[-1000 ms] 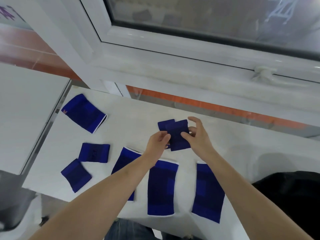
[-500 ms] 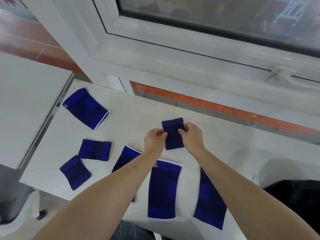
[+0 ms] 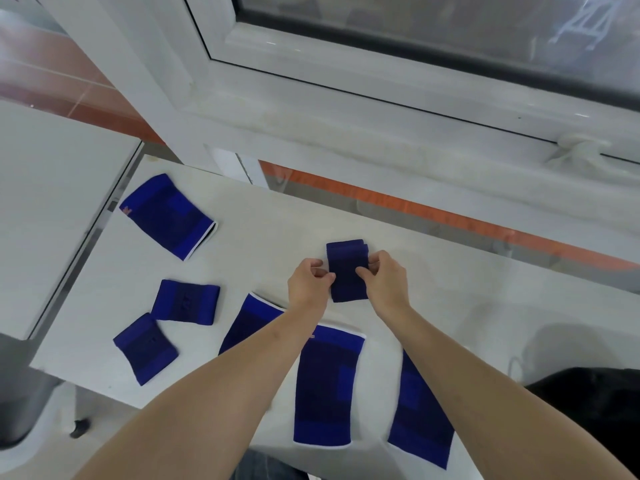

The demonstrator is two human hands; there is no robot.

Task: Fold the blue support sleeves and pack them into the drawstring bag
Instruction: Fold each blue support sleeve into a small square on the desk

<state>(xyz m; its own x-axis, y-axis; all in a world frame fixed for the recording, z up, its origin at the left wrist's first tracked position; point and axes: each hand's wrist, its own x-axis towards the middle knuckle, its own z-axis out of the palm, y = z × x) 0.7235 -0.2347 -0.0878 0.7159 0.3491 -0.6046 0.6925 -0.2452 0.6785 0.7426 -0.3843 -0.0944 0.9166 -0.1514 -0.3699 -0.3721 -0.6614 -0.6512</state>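
A black bag [image 3: 595, 410] lies at the table's [image 3: 270, 230] right edge, its inside not visible; seven blue sleeves show: one folded small sleeve [image 3: 346, 271] pinched at its sides by the left hand [image 3: 308, 285] and right hand [image 3: 384, 282], fingers curled, above the table centre; three long ones lie near the front edge, three shorter ones at left.

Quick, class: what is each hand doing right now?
Left hand: pinches the left edge of the small folded dark-blue fabric sleeve.
Right hand: fingers pinch its right edge.
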